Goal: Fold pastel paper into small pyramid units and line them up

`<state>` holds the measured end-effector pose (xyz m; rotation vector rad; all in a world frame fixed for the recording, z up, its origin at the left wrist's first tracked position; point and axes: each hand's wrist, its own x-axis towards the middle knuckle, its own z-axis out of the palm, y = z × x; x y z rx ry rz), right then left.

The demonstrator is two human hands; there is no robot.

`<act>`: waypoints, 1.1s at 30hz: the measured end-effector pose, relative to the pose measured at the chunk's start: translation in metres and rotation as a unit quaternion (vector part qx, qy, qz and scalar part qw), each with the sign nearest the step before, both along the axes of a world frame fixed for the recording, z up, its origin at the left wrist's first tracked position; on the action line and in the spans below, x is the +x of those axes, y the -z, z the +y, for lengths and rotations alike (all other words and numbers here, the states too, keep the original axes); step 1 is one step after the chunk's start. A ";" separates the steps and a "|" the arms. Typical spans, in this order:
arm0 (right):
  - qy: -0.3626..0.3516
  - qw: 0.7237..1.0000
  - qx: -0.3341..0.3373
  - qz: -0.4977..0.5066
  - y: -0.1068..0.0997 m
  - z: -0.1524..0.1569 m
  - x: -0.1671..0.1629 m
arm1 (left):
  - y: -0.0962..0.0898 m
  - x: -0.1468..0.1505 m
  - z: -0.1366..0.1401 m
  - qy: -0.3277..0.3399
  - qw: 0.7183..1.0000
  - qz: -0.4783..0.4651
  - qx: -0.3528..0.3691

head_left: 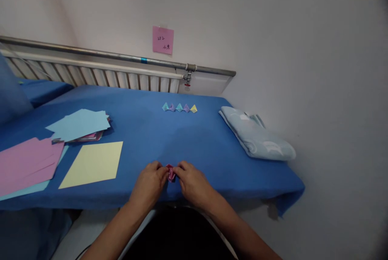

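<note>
A small pink folded paper piece [171, 174] is pinched between my two hands near the front edge of the blue-covered table. My left hand [152, 179] grips its left side, fingers closed. On the other side, my right hand [191, 180] holds it with thumb and fingertips. The fingers hide part of its folds. Farther back on the cloth stands a short row of small folded paper shapes [179, 107] in teal, purple and yellow. To the left of my hands lies a flat yellow paper sheet [93, 164].
Blue sheets [80, 124] top a paper stack at the left, with pink sheets [28, 165] nearer the edge. A folded light-blue blanket [257, 134] lies at the right by the wall. Behind the table run a radiator [121, 79] and a metal pipe [103, 54]. A pink note [163, 40] hangs above.
</note>
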<state>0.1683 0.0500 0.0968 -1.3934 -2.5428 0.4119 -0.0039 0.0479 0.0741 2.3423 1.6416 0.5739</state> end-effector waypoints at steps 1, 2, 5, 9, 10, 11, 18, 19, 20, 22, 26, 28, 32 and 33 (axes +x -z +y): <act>0.000 1.000 -0.002 0.003 0.000 0.000 0.001 | 0.000 -0.001 0.000 0.002 1.000 -0.004 -0.002; 0.000 1.000 -0.004 0.005 0.000 0.000 0.002 | -0.001 -0.001 -0.001 0.004 1.000 -0.009 -0.005; 0.003 0.999 -0.015 0.034 0.001 -0.002 0.005 | -0.004 -0.003 -0.007 0.012 0.999 -0.029 -0.016; 0.014 0.994 -0.030 0.103 0.000 -0.005 0.008 | -0.010 -0.003 -0.016 0.016 0.998 -0.054 -0.033; 0.015 0.993 -0.033 0.112 0.000 -0.006 0.008 | -0.012 -0.003 -0.017 0.018 0.997 -0.058 -0.036; 0.014 0.992 -0.036 0.117 -0.001 -0.007 0.008 | -0.012 -0.002 -0.018 0.020 0.997 -0.062 -0.040; 0.012 0.992 -0.056 0.113 -0.006 -0.008 0.005 | -0.009 0.000 -0.016 0.023 0.996 -0.066 -0.059; 0.009 0.992 -0.058 0.112 -0.006 -0.007 0.005 | -0.008 0.000 -0.015 0.024 0.996 -0.065 -0.061; 0.004 0.992 -0.060 0.114 -0.006 -0.007 0.004 | -0.007 0.000 -0.015 0.026 0.996 -0.064 -0.063; -0.006 0.991 -0.063 0.120 -0.005 -0.005 0.004 | -0.007 0.000 -0.014 0.028 0.995 -0.063 -0.065; 0.002 0.990 -0.070 0.125 -0.003 -0.005 0.004 | -0.008 0.001 -0.013 0.022 0.996 -0.059 -0.068; 0.010 0.990 -0.071 0.122 -0.003 -0.006 0.004 | -0.008 0.002 -0.012 0.016 0.996 -0.058 -0.072; 0.009 0.990 -0.067 0.121 -0.004 -0.006 0.003 | -0.009 0.003 -0.013 0.010 0.995 -0.059 -0.079; 0.005 0.990 -0.065 0.121 -0.004 -0.006 0.003 | -0.009 0.004 -0.013 0.009 0.995 -0.060 -0.081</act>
